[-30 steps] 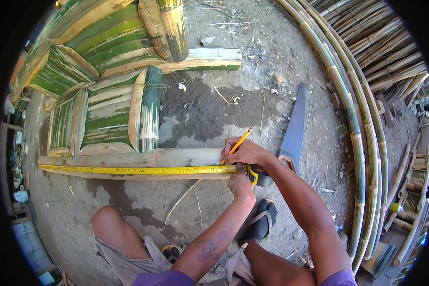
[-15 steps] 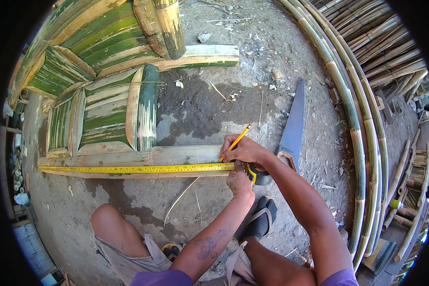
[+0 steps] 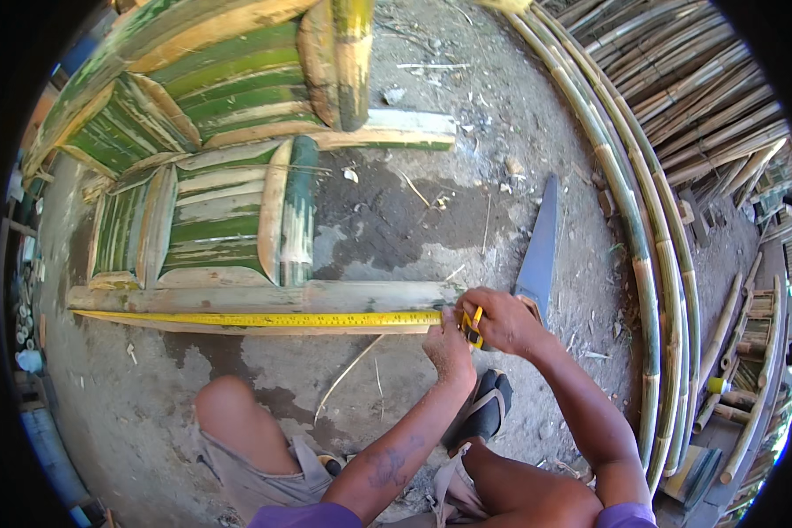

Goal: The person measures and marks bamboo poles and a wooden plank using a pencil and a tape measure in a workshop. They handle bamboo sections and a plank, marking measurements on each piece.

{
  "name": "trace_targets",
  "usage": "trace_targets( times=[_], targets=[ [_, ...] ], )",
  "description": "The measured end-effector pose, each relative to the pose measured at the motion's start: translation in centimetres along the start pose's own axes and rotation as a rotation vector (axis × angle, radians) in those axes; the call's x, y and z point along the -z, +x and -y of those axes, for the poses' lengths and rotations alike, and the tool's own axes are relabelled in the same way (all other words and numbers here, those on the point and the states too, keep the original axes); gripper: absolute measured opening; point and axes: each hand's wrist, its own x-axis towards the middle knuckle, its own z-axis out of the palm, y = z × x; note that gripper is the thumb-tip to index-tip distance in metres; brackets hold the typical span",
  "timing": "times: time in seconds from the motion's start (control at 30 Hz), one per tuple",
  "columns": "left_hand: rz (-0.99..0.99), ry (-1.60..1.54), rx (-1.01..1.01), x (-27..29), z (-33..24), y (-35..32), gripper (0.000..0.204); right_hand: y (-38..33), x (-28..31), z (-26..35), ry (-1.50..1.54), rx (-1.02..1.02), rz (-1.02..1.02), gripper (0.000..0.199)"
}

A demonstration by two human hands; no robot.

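Observation:
A yellow tape measure blade stretches along the near edge of a split bamboo rail, part of a green bamboo bench frame. My left hand is closed at the blade's right end, thumb and fingers pinching it by the rail's end. Just beside it, my right hand is closed with a yellow pencil between its fingers, over the black-and-yellow tape case. Most of the case and pencil are hidden by that hand. The bench's slatted panel lies beyond the rail.
A handsaw lies on the dirt floor just beyond my right hand. Long bamboo poles run along the right, with bundled thin bamboo behind them. The bench's thick bamboo post rises at the upper left. My sandalled foot is close below my hands.
My right hand has moved down and right from the rail's end to the tape case, and the pencil has tipped with it. My left hand stays at the blade. The whole view has shifted slightly.

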Motion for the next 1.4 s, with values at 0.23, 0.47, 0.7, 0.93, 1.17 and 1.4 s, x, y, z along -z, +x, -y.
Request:
trace_targets(
  times=[0.23,0.47,0.7,0.93,1.17,1.4],
  targets=[
    [-0.088,-0.013,0.050,2.1,-5.5,-3.3,0.037,5.4,1.5,3.5,0.224,-0.214,0.257,0.029],
    [-0.164,-0.101,-0.244,3.4,-10.1,-0.8,0.045,11.9,1.9,4.3,0.296,-0.183,0.548,0.032],
    [-0.276,-0.189,-0.368,-0.3,-11.8,4.3,0.049,17.9,1.6,1.1,0.160,0.188,0.423,0.036],
    [-0.279,-0.093,-0.422,-4.2,-17.0,10.2,0.044,25.4,4.6,0.6,0.306,0.018,0.393,0.032],
    [-0.171,-0.012,-0.416,-6.5,-21.3,14.7,0.039,30.2,6.5,0.1,0.296,-0.071,0.248,0.032],
    [-0.047,0.005,-0.440,-6.1,-23.0,18.2,0.041,32.0,7.0,0.8,0.277,-0.006,0.137,0.032]
  ],
)
